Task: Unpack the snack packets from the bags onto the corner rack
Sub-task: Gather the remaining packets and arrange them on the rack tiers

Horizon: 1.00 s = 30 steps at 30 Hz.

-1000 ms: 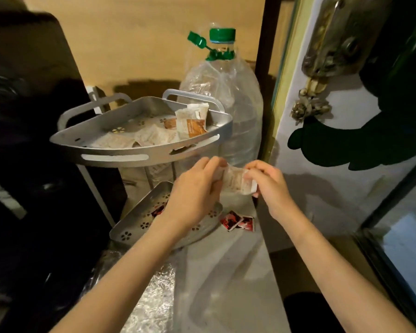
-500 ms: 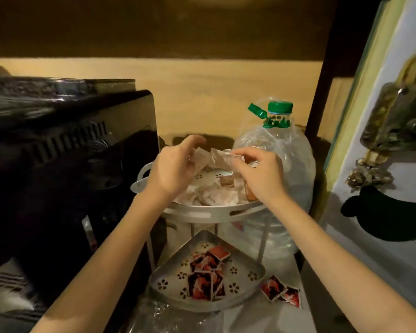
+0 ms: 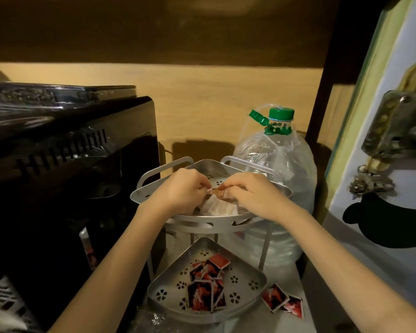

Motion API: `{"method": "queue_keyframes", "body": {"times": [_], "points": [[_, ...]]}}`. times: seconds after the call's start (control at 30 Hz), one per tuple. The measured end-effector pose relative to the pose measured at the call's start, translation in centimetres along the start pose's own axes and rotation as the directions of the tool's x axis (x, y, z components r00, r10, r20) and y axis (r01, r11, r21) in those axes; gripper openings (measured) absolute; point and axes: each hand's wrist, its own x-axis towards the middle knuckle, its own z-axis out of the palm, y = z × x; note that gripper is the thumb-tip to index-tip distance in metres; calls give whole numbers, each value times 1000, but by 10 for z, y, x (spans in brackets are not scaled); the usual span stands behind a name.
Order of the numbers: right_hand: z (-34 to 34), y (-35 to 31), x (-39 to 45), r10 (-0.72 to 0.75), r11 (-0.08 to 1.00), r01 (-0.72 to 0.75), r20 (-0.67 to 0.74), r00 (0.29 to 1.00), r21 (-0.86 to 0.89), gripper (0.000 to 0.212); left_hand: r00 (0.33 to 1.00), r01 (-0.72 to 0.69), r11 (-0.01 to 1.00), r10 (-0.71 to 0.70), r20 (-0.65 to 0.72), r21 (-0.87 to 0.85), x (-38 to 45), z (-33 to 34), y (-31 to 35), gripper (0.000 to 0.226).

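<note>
A two-tier silver corner rack (image 3: 139, 193) stands on the counter. Both hands are over its top tier. My left hand (image 3: 178, 191) and my right hand (image 3: 252, 192) pinch the two ends of a small white and orange snack packet (image 3: 218, 193) just above a pile of pale packets (image 3: 220, 207) lying in that tier. The lower tier (image 3: 250, 272) holds several red and black packets (image 3: 205, 282). Two more red packets (image 3: 282, 300) lie on the counter to its right.
A large clear water bottle with a green cap (image 3: 277, 164) stands right behind the rack. A black appliance (image 3: 65, 164) fills the left side. A white door with a metal latch (image 3: 394, 131) is on the right. Crinkled plastic (image 3: 154, 319) lies in front of the rack.
Both hands have carried the packet up from in front of the rack and lowered it over the top tier. The camera view has tilted upward.
</note>
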Motion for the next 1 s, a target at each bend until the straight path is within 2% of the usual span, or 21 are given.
{"method": "queue_keyframes", "body": {"times": [0.13, 0.2, 0.37, 0.47, 0.53, 0.6, 0.7, 0.77, 0.87, 1.0], "points": [[-16, 3, -14, -32, 994, 43, -113, 993, 105, 28, 983, -129, 991, 122, -134, -44, -7, -3, 29, 28], [-26, 5, -26, -33, 983, 64, -175, 984, 171, 25, 959, -168, 981, 141, -245, -95, -10, 0, 43, 27], [-40, 28, -74, 55, 933, 96, -400, 915, 347, 23, 848, -361, 900, 208, -487, -243, -26, 27, 91, 26], [-29, 55, -101, 148, 925, 43, -464, 873, 377, 26, 782, -458, 826, 198, -591, -330, -33, 59, 110, 23], [-14, 78, -117, 220, 913, -17, -457, 862, 407, 29, 799, -464, 809, 206, -565, -361, -37, 90, 116, 22], [6, 101, -132, 295, 896, -95, -421, 858, 434, 30, 849, -426, 830, 229, -477, -359, -41, 126, 117, 24], [44, 135, -155, 420, 861, -248, -345, 839, 445, 28, 949, -277, 892, 196, -245, -358, -47, 186, 109, 36], [71, 155, -171, 504, 826, -355, -295, 812, 437, 31, 986, -163, 919, 141, -87, -359, -51, 225, 99, 42], [107, 181, -193, 580, 785, -469, -215, 786, 405, 37, 993, -76, 939, 103, 64, -335, -57, 269, 85, 45], [139, 208, -205, 636, 751, -557, -165, 754, 354, 44, 984, -74, 950, 118, 131, -305, -56, 300, 80, 50]]}}
